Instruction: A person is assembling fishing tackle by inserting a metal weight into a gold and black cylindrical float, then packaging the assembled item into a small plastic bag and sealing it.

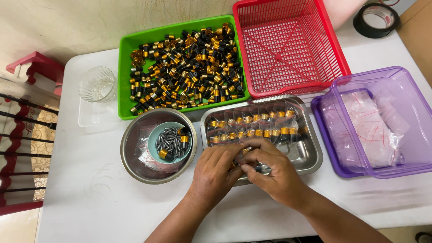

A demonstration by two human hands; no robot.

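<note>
My left hand (215,173) and my right hand (270,170) meet over the near edge of a rectangular steel tray (310,155). Their fingertips pinch together on a small clear bag with black and gold parts, mostly hidden by the fingers. In the tray lie rows of small clear bags (256,123), each with black and gold cylinders inside. A round steel bowl (130,155) to the left holds a teal dish (155,135) of small grey pins and a few gold parts.
A green bin (126,72) of loose black and gold cylinders stands behind. A red mesh basket (288,45) sits at back right, a purple clear box (335,157) of empty bags at right, a glass cup (98,84) at left, a tape roll (377,18) in the corner.
</note>
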